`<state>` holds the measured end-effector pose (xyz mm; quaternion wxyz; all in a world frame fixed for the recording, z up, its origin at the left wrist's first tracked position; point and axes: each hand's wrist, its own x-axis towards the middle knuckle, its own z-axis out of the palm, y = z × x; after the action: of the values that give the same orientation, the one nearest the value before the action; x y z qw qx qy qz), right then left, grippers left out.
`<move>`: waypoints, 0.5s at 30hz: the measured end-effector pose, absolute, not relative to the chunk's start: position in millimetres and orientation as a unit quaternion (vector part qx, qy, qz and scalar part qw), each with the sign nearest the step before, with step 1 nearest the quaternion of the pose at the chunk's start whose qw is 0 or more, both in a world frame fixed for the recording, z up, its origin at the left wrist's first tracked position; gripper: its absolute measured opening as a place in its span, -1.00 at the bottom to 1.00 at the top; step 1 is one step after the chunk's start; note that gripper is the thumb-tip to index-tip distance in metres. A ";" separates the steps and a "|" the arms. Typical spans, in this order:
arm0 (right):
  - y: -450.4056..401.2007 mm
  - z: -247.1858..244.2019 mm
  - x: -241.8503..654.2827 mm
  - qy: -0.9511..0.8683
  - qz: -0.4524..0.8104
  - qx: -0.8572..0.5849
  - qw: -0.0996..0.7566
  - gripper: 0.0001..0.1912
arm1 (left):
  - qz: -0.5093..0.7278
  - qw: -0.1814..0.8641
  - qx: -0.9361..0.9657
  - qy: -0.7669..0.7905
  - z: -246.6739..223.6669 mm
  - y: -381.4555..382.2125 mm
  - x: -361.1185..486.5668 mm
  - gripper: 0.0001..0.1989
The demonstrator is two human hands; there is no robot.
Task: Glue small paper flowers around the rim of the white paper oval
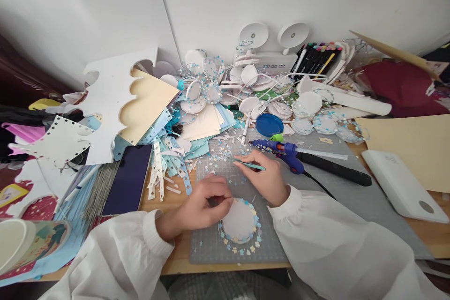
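Observation:
My right hand [265,178] is closed around teal tweezers [253,166]. Their tip points left, over a scatter of tiny blue and white paper flowers [220,155] on the grey cutting mat [267,243]. Thumb and fingers of my left hand [207,201] are pinched together at the upper left edge of a white disc [239,220]. Whatever lies in that pinch is too small to make out. Around the disc runs a thin ring set with blue, cream and yellow paper flowers [258,229].
A blue glue gun [290,157] lies right of my right hand, near a blue lid [269,124]. Finished-looking flowered discs [213,91] pile up behind. On the left are a phone [127,180], punched paper strips [172,161] and a white tub [21,246].

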<state>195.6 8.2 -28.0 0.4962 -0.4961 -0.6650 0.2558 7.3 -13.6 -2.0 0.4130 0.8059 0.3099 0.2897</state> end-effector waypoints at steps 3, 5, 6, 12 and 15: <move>9.0 -27.0 195.4 -0.666 0.262 -0.497 0.492 -0.87 | 0.286 0.411 0.809 0.308 -1.8 -13.7 7.2 -0.75; 9.5 -27.2 195.0 -0.663 0.271 -0.494 0.494 -0.87 | 0.285 0.411 0.809 0.311 -1.6 -13.7 7.1 -0.73; 9.6 -27.7 194.9 -0.662 0.275 -0.491 0.495 -0.87 | 0.284 0.411 0.809 0.311 -1.5 -13.6 7.0 -0.72; 9.3 -29.1 194.5 -0.651 0.280 -0.486 0.512 -0.87 | 0.282 0.410 0.812 0.304 1.2 -13.9 6.9 -0.61; 8.8 -24.9 194.7 -0.626 0.307 -0.489 0.525 -0.84 | 0.289 0.401 0.807 0.322 0.1 -14.7 7.4 -0.60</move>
<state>194.7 8.8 -24.9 0.5246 -0.4885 -0.6262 0.3066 7.4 -14.7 0.1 0.4014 0.8074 0.3220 0.2888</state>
